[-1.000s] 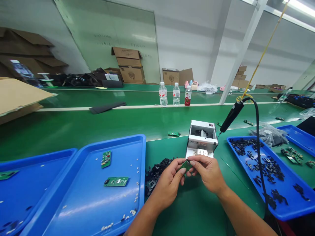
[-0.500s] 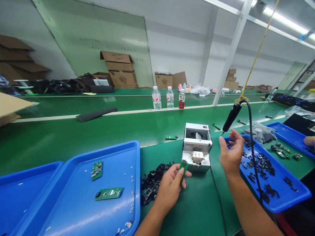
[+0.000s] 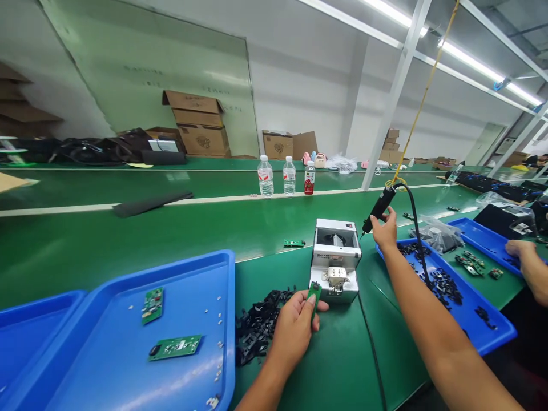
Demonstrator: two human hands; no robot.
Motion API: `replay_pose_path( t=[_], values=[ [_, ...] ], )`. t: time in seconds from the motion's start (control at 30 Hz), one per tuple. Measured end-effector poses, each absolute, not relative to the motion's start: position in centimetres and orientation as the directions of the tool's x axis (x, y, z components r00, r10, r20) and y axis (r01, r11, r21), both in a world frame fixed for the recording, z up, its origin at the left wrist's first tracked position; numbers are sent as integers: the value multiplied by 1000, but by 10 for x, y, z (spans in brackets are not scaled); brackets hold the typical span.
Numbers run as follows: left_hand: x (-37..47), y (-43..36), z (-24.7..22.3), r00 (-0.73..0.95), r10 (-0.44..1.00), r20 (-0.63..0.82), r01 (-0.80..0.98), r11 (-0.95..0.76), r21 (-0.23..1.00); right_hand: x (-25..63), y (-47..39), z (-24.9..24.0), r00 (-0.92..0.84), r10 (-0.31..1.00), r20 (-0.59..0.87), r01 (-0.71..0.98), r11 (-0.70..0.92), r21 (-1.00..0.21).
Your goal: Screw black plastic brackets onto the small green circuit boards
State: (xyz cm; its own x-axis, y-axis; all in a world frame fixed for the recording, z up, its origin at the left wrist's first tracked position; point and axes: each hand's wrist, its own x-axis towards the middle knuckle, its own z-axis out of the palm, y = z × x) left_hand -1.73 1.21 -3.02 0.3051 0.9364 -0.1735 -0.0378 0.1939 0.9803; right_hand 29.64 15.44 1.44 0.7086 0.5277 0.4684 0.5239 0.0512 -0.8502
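Observation:
A small green circuit board (image 3: 314,298) is pinched between the thumb and fingers of my left hand (image 3: 296,322), in front of a grey screw feeder (image 3: 336,260). My right hand (image 3: 385,228) has its fingers around the lower body of a black electric screwdriver (image 3: 379,209), which hangs from a yellow cord. The screwdriver tilts, its tip pointing down and left beside the feeder. Left of my left hand lies a heap of black plastic parts (image 3: 261,325). Two more boards, one (image 3: 153,305) behind the other (image 3: 175,347), rest in a blue tray (image 3: 232,319).
At the right, another blue tray (image 3: 492,337) holds black parts. Beyond it a co-worker's hand (image 3: 528,265) is by a further blue tray (image 3: 475,228). Loose boards (image 3: 471,262) lie between these trays. Three bottles (image 3: 289,177) stand at the back. A cable (image 3: 372,348) runs from the feeder.
My right hand has reached up and closed on the screwdriver. My left hand still holds the circuit board near the feeder. The view has swung slightly right.

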Motion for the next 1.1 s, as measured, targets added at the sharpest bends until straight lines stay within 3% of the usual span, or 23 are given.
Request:
replay_pose_path(
  t=[0.27, 0.33, 0.4, 0.47, 0.53, 0.6, 0.83, 1.1],
  values=[
    [-13, 9, -26, 279, 944, -174, -59, 198, 978, 272, 98, 45, 642, 412, 646, 609, 238, -757],
    [-13, 8, -24, 288, 942, -174, -59, 199, 978, 256, 73, 61, 598, 416, 685, 585, 357, -728],
    [-13, 8, -23, 281, 946, -160, -64, 185, 981, 235, 51, 75, 506, 439, 742, 469, 583, -664],
    [-14, 8, -23, 279, 948, -153, -65, 177, 982, 212, 35, 85, 387, 538, 749, 279, 706, -651],
    [-14, 8, -25, 284, 947, -150, -59, 174, 983, 188, 25, 90, 307, 636, 708, 130, 709, -694],
    [-14, 8, -25, 286, 947, -145, -50, 166, 985, 166, 22, 91, 295, 655, 695, 82, 707, -702],
    [-13, 5, -20, 287, 939, -187, -27, 203, 979, 128, 28, 72, 313, 510, 801, 236, 775, -586],
    [-9, 4, -17, 250, 949, -190, -82, 216, 973, 120, 26, 54, 316, 639, 701, 246, 658, -711]
  ],
)
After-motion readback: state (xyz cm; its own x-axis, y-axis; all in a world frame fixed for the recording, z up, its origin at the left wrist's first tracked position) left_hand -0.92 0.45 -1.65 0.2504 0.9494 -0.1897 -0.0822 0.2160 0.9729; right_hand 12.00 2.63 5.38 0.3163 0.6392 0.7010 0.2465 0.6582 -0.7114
